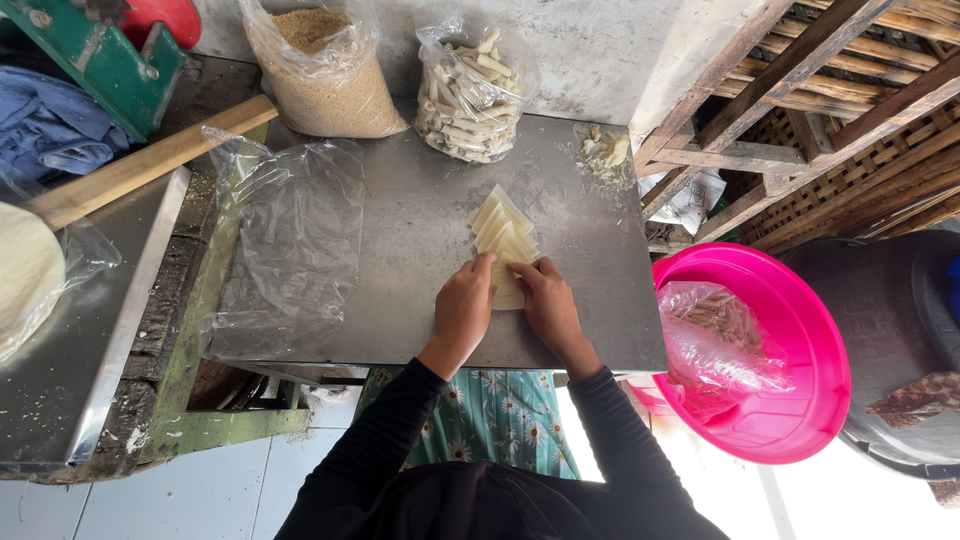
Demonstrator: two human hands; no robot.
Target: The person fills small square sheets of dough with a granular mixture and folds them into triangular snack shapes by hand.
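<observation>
a view from above of a person in black sleeves working at a flat metal table [400, 250]. in the middle of it lies a fanned stack of pale yellow dough sheets [503, 232], thin squares overlapping like cards, their corners pointing away from the person. the left hand [463, 312] rests on the near end of the stack, fingers curled and pressing down on the nearest sheet. the right hand [547, 303] sits just beside it, fingertips pinching the same sheet's edge; both hands are narrow and in contact with the dough, not spread.

the sheets look very light, soft and limp, probably a little tacky and easy to tear, so they seem best taken by a corner or edge with light fingertip pressure and peeled one at a time.

at the back of the table stand two clear plastic bags: one of coarse tan crumbs [325, 80], one packed with pale rolled sticks [468, 95]. a small heap of dough scraps [606, 150] lies near the far right corner. an empty crinkled plastic bag [285, 240] lies flat to the left. to the right, below the table, a bright pink basin [800, 400] holds another bag of rolls.
</observation>
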